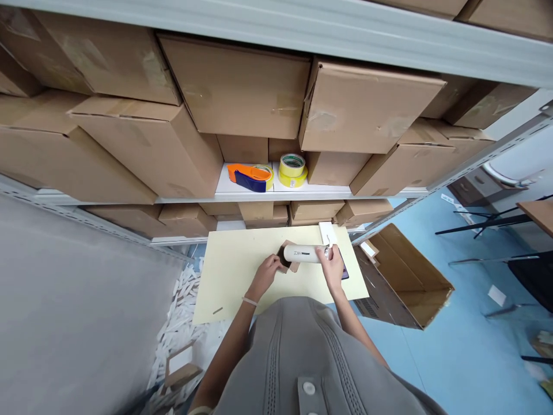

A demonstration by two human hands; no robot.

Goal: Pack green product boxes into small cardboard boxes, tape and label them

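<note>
Over a cream tabletop (235, 256), my right hand (332, 268) is closed round one end of a white cylindrical bottle (300, 253) with dark lettering. The bottle lies roughly level, its left end at the dark opening of a small cardboard box (294, 267). Whether that end is inside the box or only at its mouth, I cannot tell. My left hand (265, 275) pinches the box's left edge, with the flaps spread open. A small white box (327, 231) lies beyond my right hand, and a dark flat object (345, 272) shows partly behind it.
Cardboard boxes (242, 86) fill the shelves ahead. An orange and blue tape dispenser (248, 177) and yellow tape rolls (292, 170) sit on the middle shelf. A large open carton (404, 276) stands at right. White paper strips (181, 314) cover the floor at left.
</note>
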